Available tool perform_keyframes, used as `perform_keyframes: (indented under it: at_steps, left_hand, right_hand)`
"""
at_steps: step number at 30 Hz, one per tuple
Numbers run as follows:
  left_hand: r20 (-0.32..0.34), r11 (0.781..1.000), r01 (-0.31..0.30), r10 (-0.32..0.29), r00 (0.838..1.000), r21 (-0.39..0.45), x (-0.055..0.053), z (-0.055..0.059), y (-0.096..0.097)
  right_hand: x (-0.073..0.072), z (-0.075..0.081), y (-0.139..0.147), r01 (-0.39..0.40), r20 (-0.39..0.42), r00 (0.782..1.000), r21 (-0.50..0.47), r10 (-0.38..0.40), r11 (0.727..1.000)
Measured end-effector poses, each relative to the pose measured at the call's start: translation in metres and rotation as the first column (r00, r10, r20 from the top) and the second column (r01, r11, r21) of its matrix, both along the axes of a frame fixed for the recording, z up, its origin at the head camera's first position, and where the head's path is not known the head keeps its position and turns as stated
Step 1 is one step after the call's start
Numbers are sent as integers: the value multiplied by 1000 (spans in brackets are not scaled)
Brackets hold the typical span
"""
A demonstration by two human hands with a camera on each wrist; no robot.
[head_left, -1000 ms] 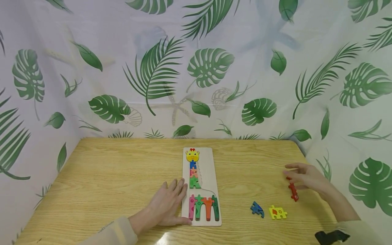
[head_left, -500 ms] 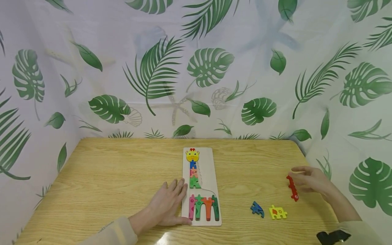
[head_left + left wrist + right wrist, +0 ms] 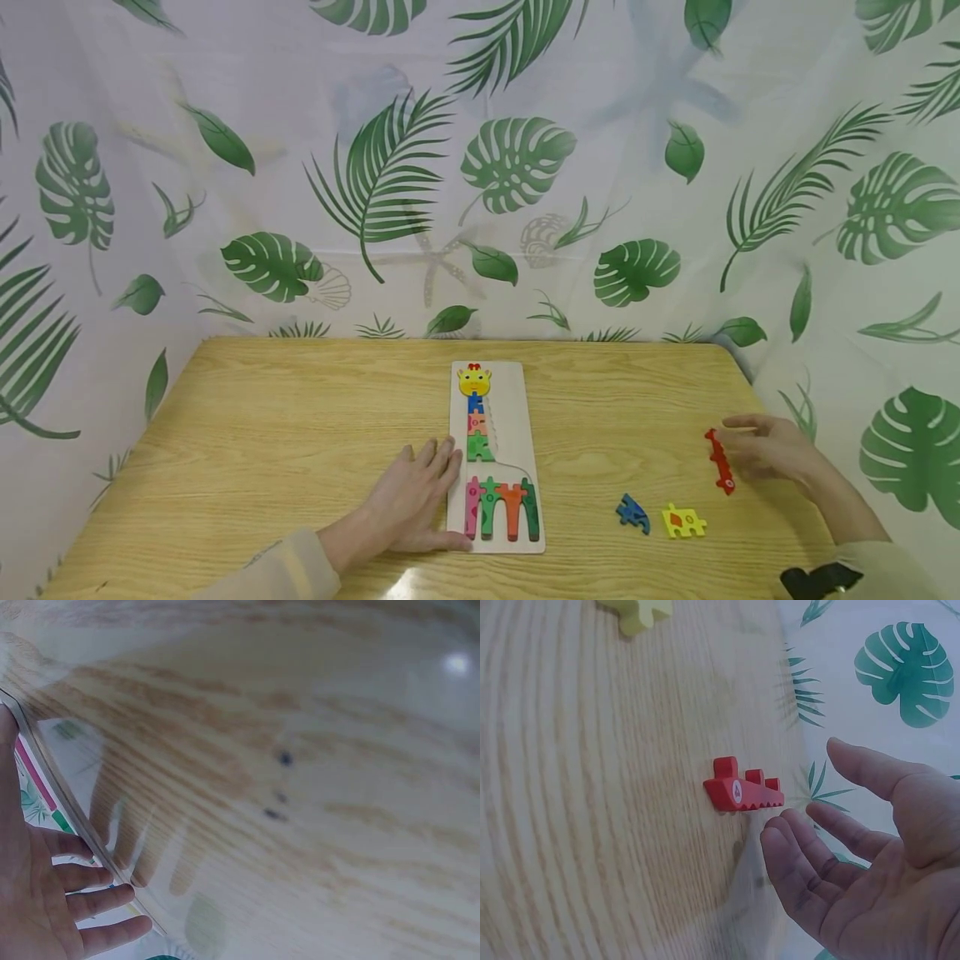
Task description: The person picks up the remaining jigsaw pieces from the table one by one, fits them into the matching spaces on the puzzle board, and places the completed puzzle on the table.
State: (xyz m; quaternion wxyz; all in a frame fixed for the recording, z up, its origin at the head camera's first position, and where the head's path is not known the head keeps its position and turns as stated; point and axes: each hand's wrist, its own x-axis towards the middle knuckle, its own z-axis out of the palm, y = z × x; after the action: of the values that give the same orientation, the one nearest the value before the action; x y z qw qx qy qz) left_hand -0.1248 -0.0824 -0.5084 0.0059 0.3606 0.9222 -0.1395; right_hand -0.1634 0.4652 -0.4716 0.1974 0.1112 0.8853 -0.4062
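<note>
My left hand (image 3: 412, 502) lies spread along the left edge of a pale giraffe puzzle board (image 3: 510, 417), its fingers and thumb touching the edge. In the left wrist view, the fingers (image 3: 105, 900) are straight along that edge. The board holds a yellow giraffe head (image 3: 474, 382), blue, pink and green neck pieces, and pink, green and orange leg pieces. At the right of the table lies a long red notched puzzle piece (image 3: 720, 462) with a round mark. My right hand (image 3: 772, 450) is just right of it, fingers loosely bent, holding nothing; the right wrist view shows a gap between thumb and fingers.
Left of the red piece, a blue puzzle piece (image 3: 633, 513) and a yellow one (image 3: 683, 521) lie on the wood-grain table (image 3: 300, 417). A leaf-patterned cloth (image 3: 420, 167) hangs behind and at both sides.
My right hand has drawn back to the right and slightly down, off the red piece, which now shows fully. My left hand and the board have stayed in place.
</note>
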Motion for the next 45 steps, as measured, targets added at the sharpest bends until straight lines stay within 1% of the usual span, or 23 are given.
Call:
perform_keyframes:
  at_steps: [11,22,30,34,40,45]
  left_hand:
    - [16,1000,-7,7,1000,-3,0,1,2]
    - [32,1000,-14,13,999,14,0,1,2]
    - [36,1000,-21,21,999,14,0,1,3]
    - [35,1000,-23,22,999,6,0,1,3]
    - [32,1000,-21,21,999,5,0,1,3]
    - [29,1000,-21,21,999,6,0,2,4]
  right_hand:
    - [0,-6,-1,17,44,999,-44,-15,999]
    - [0,-15,-1,40,33,999,-51,-39,998]
    - [-4,-19,-1,69,27,997,-45,-68,997]
    - [-6,-20,-3,87,26,996,-42,-86,995]
    - [-8,-22,-6,90,19,996,-32,-90,995]
    - [-10,-20,-10,88,14,996,-37,-88,995]
